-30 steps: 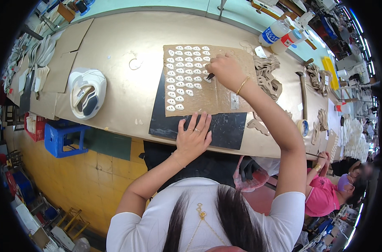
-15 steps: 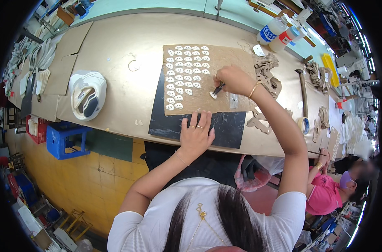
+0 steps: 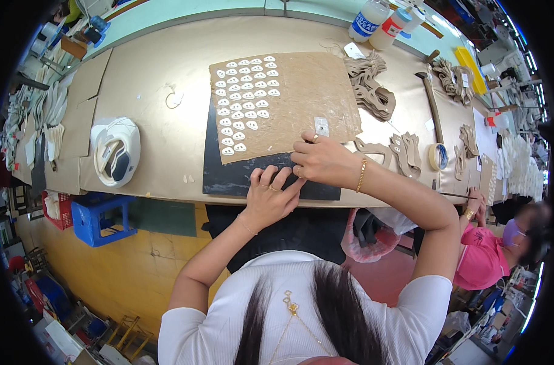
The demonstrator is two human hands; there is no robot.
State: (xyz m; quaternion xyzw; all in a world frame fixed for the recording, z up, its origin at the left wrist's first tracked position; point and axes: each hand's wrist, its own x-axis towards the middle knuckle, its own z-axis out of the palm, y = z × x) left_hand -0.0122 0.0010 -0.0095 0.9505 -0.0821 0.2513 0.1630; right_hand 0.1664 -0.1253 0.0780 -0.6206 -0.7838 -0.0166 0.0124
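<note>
Head view, right hand (image 3: 327, 161) over black board (image 3: 234, 176), hammer (image 3: 432, 106), bottles (image 3: 370, 19)

Bottles (image 3: 373, 11) bear a blue lettered label (image 3: 364, 25) and a red label (image 3: 390, 27)

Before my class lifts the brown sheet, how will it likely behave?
The brown sheet looks thin and wrinkled, so it would probably flop. The small white pieces lie flat on top, so any not stuck down might slide off.

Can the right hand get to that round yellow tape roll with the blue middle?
Probably yes: the tape roll lies to the right of the right hand, with only low tan cut-out pieces between them. Whether its fingers hold something is hidden; it might need emptying first.
</note>
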